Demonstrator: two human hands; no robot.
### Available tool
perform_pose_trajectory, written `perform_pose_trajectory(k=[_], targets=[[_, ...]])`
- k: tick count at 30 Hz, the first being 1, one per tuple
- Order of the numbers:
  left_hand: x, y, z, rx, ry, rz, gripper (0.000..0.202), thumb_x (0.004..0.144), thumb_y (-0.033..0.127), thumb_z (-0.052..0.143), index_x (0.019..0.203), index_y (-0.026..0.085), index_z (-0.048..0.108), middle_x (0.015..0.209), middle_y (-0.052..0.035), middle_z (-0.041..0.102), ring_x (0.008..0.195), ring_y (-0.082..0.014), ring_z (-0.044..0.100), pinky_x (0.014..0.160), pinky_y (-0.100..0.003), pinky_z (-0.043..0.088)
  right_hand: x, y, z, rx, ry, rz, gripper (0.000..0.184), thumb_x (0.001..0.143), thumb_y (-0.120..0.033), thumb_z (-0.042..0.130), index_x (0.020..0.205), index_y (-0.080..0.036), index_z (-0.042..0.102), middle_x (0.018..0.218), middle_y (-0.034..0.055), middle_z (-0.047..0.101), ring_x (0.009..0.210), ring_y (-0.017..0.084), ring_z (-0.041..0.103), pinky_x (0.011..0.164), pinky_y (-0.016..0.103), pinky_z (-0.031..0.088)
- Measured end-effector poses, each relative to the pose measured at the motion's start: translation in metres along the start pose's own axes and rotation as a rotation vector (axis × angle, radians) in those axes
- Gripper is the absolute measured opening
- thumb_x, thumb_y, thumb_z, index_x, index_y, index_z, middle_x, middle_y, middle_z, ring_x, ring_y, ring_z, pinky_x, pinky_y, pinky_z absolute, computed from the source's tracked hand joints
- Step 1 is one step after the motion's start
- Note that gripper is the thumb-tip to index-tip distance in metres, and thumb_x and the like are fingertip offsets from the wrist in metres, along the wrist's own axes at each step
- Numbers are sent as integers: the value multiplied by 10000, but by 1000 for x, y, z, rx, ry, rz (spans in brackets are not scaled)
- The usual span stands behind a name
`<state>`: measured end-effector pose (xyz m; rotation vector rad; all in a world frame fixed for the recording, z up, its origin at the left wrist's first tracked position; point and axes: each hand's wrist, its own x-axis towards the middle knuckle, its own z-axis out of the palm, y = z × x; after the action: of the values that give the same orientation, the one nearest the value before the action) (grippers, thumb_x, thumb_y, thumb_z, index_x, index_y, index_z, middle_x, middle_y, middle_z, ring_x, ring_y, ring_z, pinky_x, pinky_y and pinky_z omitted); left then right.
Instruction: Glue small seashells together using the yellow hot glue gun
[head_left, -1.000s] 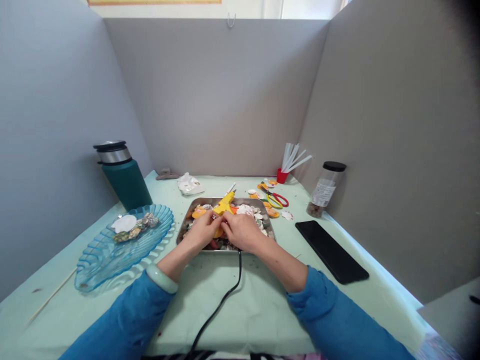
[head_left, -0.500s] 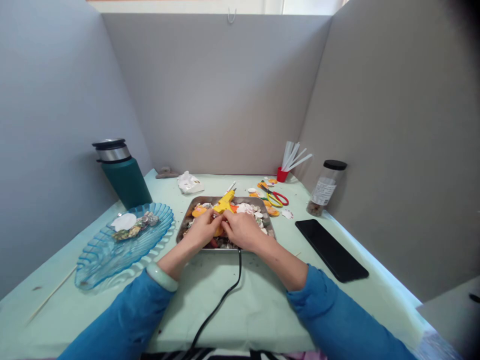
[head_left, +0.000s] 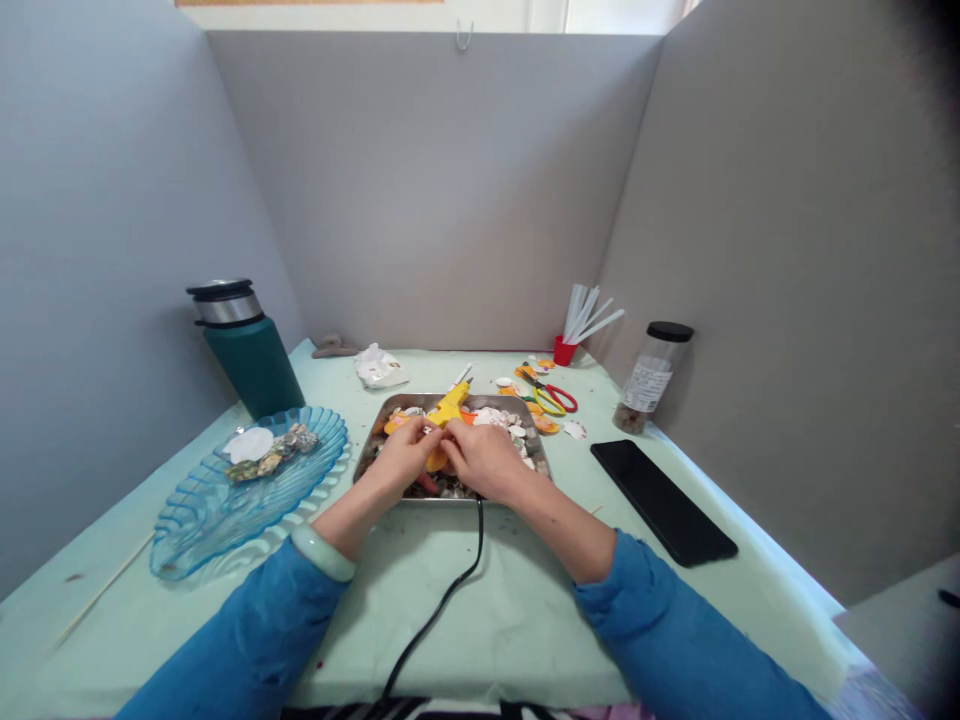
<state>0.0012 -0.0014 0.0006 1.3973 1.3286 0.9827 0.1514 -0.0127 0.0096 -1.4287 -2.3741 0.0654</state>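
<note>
My left hand (head_left: 405, 456) and my right hand (head_left: 484, 456) meet fingertip to fingertip above a metal tray (head_left: 550, 480). Both are closed in a pinch. Between the left fingers a tiny pale piece shows, too small to name; what the right fingers hold is hidden. Beneath them a yellow hot glue gun (head_left: 450, 402) lies in the tray, nozzle pointing away, partly covered by my hands. Its black cord (head_left: 457, 583) runs from the tray toward me. Shells (head_left: 491, 416) and small stones fill the tray around the gun.
On the left, a blue glass dish (head_left: 202, 515) holds shells, with a green bottle (head_left: 255, 365) behind. To the right are a black phone (head_left: 664, 500), a lidded jar (head_left: 651, 380), scissors (head_left: 551, 393) and a red cup (head_left: 564, 351) of glue sticks. Grey panels (head_left: 435, 190) enclose the table.
My fingers have shifted very slightly at the pinch, and a bit more of the tray's contents shows below them. The glue gun and everything else stay in place.
</note>
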Motion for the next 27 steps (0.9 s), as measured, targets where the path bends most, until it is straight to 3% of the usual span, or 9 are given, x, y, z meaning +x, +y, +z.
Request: perform_pose_trajectory(k=[9, 27], targets=[[-8, 14, 2, -136, 50, -42, 205, 814, 330, 660, 850, 161, 550, 752, 13, 552, 510, -104, 566, 316, -203, 476, -1, 0, -1, 21, 23, 31, 313, 1016, -368, 357, 1074, -193, 611, 923, 74, 726, 845, 203, 665, 709, 277, 393], [-6, 9, 1, -177, 19, -40, 272, 765, 371, 695, 848, 165, 537, 758, 18, 531, 529, -112, 565, 319, -226, 496, 0, -2, -2, -7, 28, 44, 350, 1020, -342, 331, 1054, -186, 642, 913, 76, 731, 832, 201, 672, 680, 268, 377]])
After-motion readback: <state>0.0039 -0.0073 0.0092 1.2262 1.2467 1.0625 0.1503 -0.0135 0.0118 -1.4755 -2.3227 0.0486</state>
